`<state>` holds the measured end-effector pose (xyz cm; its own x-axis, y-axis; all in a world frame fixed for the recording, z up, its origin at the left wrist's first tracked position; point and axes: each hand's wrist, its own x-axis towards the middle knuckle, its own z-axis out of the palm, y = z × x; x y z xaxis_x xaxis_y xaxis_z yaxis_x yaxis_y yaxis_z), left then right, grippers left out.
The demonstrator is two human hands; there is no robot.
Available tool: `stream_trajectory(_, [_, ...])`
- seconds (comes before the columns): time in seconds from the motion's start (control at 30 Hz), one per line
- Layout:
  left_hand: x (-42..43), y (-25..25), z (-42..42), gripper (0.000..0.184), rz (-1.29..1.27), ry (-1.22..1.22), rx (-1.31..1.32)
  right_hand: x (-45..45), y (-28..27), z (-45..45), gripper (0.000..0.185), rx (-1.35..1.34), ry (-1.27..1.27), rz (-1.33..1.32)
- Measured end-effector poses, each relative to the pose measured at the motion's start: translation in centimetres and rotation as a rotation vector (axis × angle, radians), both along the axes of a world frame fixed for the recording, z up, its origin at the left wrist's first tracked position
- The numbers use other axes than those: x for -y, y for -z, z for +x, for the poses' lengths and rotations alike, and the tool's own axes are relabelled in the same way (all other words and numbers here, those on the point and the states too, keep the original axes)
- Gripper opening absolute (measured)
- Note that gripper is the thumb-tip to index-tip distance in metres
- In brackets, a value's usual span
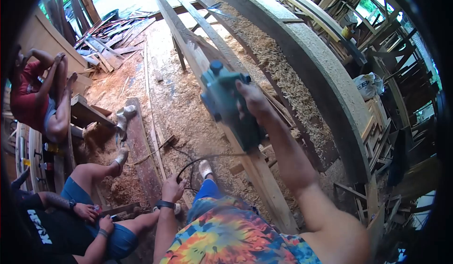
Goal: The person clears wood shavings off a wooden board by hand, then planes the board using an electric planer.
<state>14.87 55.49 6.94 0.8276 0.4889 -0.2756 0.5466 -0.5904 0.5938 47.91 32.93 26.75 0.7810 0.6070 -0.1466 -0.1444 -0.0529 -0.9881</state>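
My right hand (pixel 253 100) is closed around the rear handle of a green electric planer (pixel 224 96). The planer rests on a long, narrow wooden beam (pixel 267 183) that runs away from me; its body is slightly blurred. A black power cord (pixel 214 157) leads from the planer's back end and curves to my left hand (pixel 172 189). Closed fingers of that hand grip the cord, low and to the left of the beam. Beside the planer lies a second thin strip of wood (pixel 196 17).
Wood shavings (pixel 174 98) cover the floor. At right stands a large curved timber (pixel 325 70) with shavings heaped along it. Two people sit at left, one in a red shirt (pixel 28 94), one in a black shirt (pixel 56 231). Scrap wood (pixel 111 42) is piled behind.
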Motion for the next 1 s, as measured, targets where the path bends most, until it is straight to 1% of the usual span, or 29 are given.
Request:
stream_trajectory(0.03, [0.4, 0.6, -0.2, 0.030, 0.013, 0.038, -0.043, 3.4, 0.4, -3.3, 0.050, -0.003, 0.020, -0.016])
stream_trajectory(0.13, [2.6, 0.8, -0.1, 0.033, 0.028, 0.312, -0.185, 13.1, 1.4, -13.5, 0.054, -0.024, 0.080, -0.070])
stream_trajectory(0.2, [5.0, 1.1, 0.4, 0.036, 0.077, 0.543, -0.296, 19.1, 2.0, -20.0, 0.056, -0.089, 0.116, -0.059])
stream_trajectory(0.23, [6.7, 0.2, 0.7, 0.038, 0.008, 0.577, -0.369, 21.9, 2.5, -23.1, 0.059, -0.102, 0.132, -0.057])
stream_trajectory(0.33, [10.7, 2.3, 0.7, 0.043, -0.010, 0.859, -0.406, 28.9, 3.5, -31.6, 0.072, -0.129, 0.188, -0.102])
stream_trajectory(0.37, [12.4, 3.3, 0.3, 0.042, 0.000, 0.890, -0.418, 31.0, 3.8, -34.0, 0.078, -0.154, 0.223, -0.141])
stream_trajectory(0.4, [14.1, 2.2, 0.4, 0.043, -0.016, 0.973, -0.407, 32.8, 4.1, -36.0, 0.084, -0.176, 0.254, -0.179])
stream_trajectory(0.43, [15.8, 0.9, 0.6, 0.043, -0.035, 1.055, -0.392, 34.7, 4.6, -37.9, 0.086, -0.200, 0.261, -0.169])
stream_trajectory(0.5, [18.5, 2.5, -0.1, 0.044, -0.030, 1.154, -0.435, 37.4, 5.5, -40.6, 0.090, -0.243, 0.278, -0.147])
stream_trajectory(0.53, [19.0, 2.8, -0.2, 0.045, -0.022, 1.206, -0.450, 37.6, 5.5, -41.1, 0.091, -0.260, 0.282, -0.139])
stream_trajectory(0.57, [19.2, 3.0, -0.5, 0.033, -0.055, 1.204, -0.394, 37.8, 5.6, -41.3, 0.092, -0.273, 0.290, -0.131])
stream_trajectory(0.6, [19.1, 3.0, -0.8, 0.033, -0.052, 1.167, -0.400, 37.9, 5.5, -41.3, 0.093, -0.285, 0.301, -0.122])
stream_trajectory(0.67, [18.2, 2.5, -1.2, 0.033, -0.046, 1.094, -0.409, 36.4, 4.3, -39.5, 0.092, -0.239, 0.268, -0.188])
stream_trajectory(0.73, [16.6, 3.9, -1.1, 0.038, -0.030, 1.062, -0.415, 34.2, 3.3, -37.3, 0.092, -0.208, 0.258, -0.261])
stream_trajectory(0.8, [14.7, 5.3, -1.0, 0.048, -0.051, 0.986, -0.430, 31.5, 2.7, -34.6, 0.089, -0.189, 0.247, -0.237])
stream_trajectory(0.9, [12.4, 6.2, -1.0, 0.048, 0.048, 0.915, -0.400, 27.5, 2.5, -29.5, 0.082, -0.150, 0.183, -0.162])
stream_trajectory(1.0, [10.4, 5.6, -0.1, 0.049, 0.047, 0.876, -0.385, 22.2, 2.5, -23.3, 0.070, -0.062, 0.105, -0.107])
